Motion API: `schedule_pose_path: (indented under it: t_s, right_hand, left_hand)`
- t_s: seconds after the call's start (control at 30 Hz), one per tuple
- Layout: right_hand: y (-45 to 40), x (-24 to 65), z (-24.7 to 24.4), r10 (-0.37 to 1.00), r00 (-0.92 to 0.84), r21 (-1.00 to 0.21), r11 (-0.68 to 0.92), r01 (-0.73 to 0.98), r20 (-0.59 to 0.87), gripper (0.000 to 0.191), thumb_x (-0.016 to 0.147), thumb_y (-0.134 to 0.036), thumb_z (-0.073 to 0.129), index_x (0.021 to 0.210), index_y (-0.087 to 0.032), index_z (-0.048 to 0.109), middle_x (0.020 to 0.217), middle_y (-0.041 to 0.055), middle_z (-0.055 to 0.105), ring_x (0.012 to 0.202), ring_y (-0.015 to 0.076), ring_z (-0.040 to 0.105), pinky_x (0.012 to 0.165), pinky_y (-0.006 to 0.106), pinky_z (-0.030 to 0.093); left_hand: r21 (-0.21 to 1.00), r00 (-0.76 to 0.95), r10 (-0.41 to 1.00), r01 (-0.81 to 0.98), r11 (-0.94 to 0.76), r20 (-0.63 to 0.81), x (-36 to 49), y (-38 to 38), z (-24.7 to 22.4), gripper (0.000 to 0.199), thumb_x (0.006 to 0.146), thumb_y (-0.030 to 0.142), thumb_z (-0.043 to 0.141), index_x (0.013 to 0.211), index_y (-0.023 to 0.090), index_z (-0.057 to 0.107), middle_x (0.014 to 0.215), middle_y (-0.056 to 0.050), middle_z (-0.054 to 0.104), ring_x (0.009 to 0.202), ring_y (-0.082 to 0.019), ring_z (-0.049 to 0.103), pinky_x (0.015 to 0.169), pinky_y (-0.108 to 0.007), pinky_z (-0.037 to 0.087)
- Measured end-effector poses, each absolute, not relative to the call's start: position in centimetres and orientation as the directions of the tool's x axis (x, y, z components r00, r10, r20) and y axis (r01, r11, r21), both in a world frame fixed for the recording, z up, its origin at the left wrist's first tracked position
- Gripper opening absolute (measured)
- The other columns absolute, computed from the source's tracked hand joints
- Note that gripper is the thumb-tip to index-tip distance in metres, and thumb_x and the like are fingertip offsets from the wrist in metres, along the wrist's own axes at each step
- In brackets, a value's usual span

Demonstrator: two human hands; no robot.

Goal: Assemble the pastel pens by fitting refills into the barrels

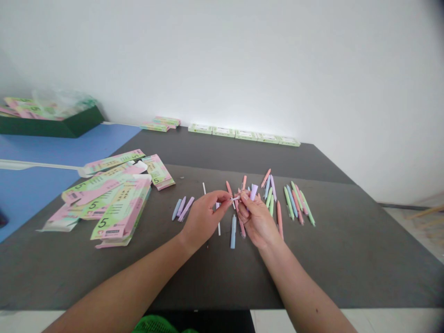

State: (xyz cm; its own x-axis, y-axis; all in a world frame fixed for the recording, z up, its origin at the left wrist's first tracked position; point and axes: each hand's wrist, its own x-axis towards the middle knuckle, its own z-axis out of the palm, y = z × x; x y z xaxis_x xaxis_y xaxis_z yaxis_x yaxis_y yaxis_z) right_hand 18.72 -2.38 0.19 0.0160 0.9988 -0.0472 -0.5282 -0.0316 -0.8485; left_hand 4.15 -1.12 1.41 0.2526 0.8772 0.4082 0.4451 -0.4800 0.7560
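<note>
Right now, L hand point(204, 219) nearly closed, pinching thin white refill point(236, 198), R hand point(256, 222) curled round pink pen point(241, 226), both low over dark worktop point(322, 259) w/ pastel pens point(294, 203) around, boxes point(118, 210) to left.

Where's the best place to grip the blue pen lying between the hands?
Probably mid-barrel, coming straight down from above, with thumb and finger on its long sides. The blue pen lies flat on the table, pointing toward the person, with gaps to the other pens on both sides. The right hand looks about as near as the left hand.
</note>
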Motion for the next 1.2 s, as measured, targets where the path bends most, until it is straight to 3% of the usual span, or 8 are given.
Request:
schedule_pose_path:
  t_s: [0.23,0.47,0.6,0.67,0.73,0.8,0.87,1.2]
  right_hand:
    - [-3.0,17.6,-0.4,0.998,0.026,-0.853,-0.03,-0.521,-0.05,0.019,0.077,-0.034,0.069,0.076,-0.019,0.057,0.049,-0.0087,0.033,0.045,0.0064,0.023,0.043,0.02,0.019]
    - [-3.0,17.6,-0.3,0.995,-0.086,-0.836,-0.091,-0.541,-0.053,0.017,0.077,-0.033,0.068,0.076,-0.018,0.06,0.054,-0.0076,0.035,0.046,0.0059,0.023,0.043,0.021,0.018]
    - [-3.0,17.5,-0.5,0.999,-0.021,-0.898,-0.035,-0.438,-0.029,0.015,0.075,-0.033,0.069,0.081,-0.02,0.063,0.055,-0.0077,0.035,0.046,0.0068,0.024,0.044,0.022,0.019]
    - [-3.3,17.8,-0.3,0.995,0.063,-0.949,0.098,-0.299,0.083,0.017,0.078,-0.034,0.066,0.089,-0.022,0.065,0.061,-0.0054,0.042,0.051,0.0087,0.034,0.048,0.022,0.028]
    - [-3.7,18.5,0.2,0.944,0.09,-0.943,0.325,-0.074,0.319,0.019,0.083,-0.035,0.06,0.098,-0.024,0.065,0.076,-0.0006,0.053,0.069,0.0136,0.048,0.062,0.027,0.039]
    - [-4.3,19.1,0.9,0.837,0.015,-0.831,0.54,0.134,0.547,0.022,0.089,-0.035,0.051,0.103,-0.026,0.064,0.09,0.0035,0.056,0.086,0.0187,0.051,0.075,0.034,0.041]
    - [-4.9,19.6,1.5,0.743,-0.035,-0.722,0.66,0.206,0.669,0.025,0.093,-0.035,0.042,0.104,-0.027,0.063,0.089,0.0045,0.056,0.087,0.02,0.051,0.077,0.037,0.041]
    - [-6.1,20.5,2.1,0.632,-0.064,-0.592,0.753,0.288,0.773,0.026,0.093,-0.042,0.038,0.098,-0.029,0.059,0.083,0.0056,0.054,0.081,0.0232,0.054,0.072,0.042,0.045]
  left_hand:
    - [0.757,0.253,0.882,0.452,-0.472,0.398,4.2,-1.0,1.3,0.014,0.086,0.029,0.056,0.094,0.021,0.064,0.089,-0.001,0.07,0.083,-0.014,0.064,0.079,-0.026,0.049]
    - [0.837,0.271,0.897,0.341,-0.428,0.348,4.1,-0.9,1.4,0.016,0.084,0.03,0.058,0.091,0.02,0.067,0.087,-0.001,0.07,0.082,-0.015,0.063,0.079,-0.027,0.049]
    - [0.927,0.17,0.949,0.226,-0.299,0.265,4.2,-0.8,1.2,0.018,0.083,0.034,0.059,0.088,0.019,0.068,0.081,-0.001,0.069,0.074,-0.014,0.063,0.071,-0.026,0.049]
    - [0.966,0.135,0.967,0.114,-0.234,0.218,4.1,-0.5,1.2,0.019,0.081,0.035,0.062,0.086,0.019,0.068,0.079,-0.001,0.069,0.073,-0.014,0.063,0.07,-0.026,0.049]
    - [0.975,0.098,0.971,-0.059,-0.215,0.22,3.8,-0.2,1.5,0.017,0.08,0.034,0.064,0.087,0.019,0.067,0.08,0.0,0.069,0.076,-0.013,0.064,0.073,-0.025,0.049]
    - [0.948,0.066,0.965,-0.215,-0.234,0.254,3.4,-0.1,2.0,0.015,0.078,0.032,0.067,0.087,0.02,0.067,0.082,0.0,0.069,0.078,-0.012,0.065,0.077,-0.024,0.049]
    - [0.92,0.056,0.954,-0.287,-0.267,0.294,2.9,-0.3,2.5,0.013,0.078,0.029,0.069,0.086,0.02,0.067,0.082,0.0,0.069,0.077,-0.011,0.065,0.076,-0.023,0.049]
    - [0.868,0.162,0.863,-0.239,-0.436,0.478,2.0,-2.1,3.4,0.007,0.079,0.021,0.068,0.086,0.022,0.07,0.082,-0.001,0.068,0.079,-0.013,0.062,0.074,-0.024,0.049]
